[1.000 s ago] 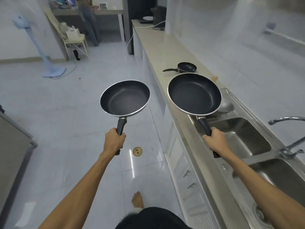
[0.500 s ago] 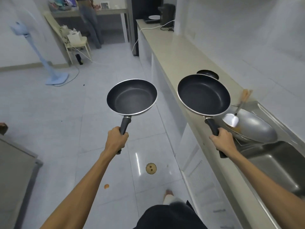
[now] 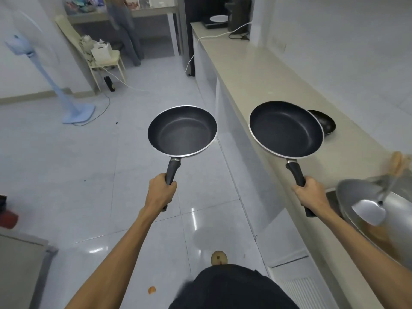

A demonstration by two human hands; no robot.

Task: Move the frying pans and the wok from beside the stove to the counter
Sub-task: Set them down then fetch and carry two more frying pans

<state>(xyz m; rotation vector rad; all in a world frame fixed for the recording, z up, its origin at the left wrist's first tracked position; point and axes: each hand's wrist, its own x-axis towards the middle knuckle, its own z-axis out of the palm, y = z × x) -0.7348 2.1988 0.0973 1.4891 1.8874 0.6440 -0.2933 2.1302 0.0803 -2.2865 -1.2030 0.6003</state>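
My left hand point(image 3: 161, 191) grips the black handle of a dark non-stick frying pan point(image 3: 182, 131), held level over the tiled floor. My right hand point(image 3: 311, 194) grips the handle of a second, slightly larger frying pan point(image 3: 286, 129), held above the front edge of the beige counter point(image 3: 256, 68). A small black pan point(image 3: 326, 124) rests on the counter, partly hidden behind the right-hand pan. A steel wok point(image 3: 396, 206) with a metal spatula point(image 3: 369, 211) lying in it sits at the right edge of the view.
The long counter runs away from me along the right wall, with a kettle point(image 3: 237, 13) and a cord at its far end. A blue standing fan point(image 3: 55, 72), a chair point(image 3: 104, 59) and a standing person point(image 3: 123, 25) are across the floor at the back left.
I have walked forward along the counter with both pans. The sink has dropped out of view, the wok has slid to the right edge, and the small black pan is now close.
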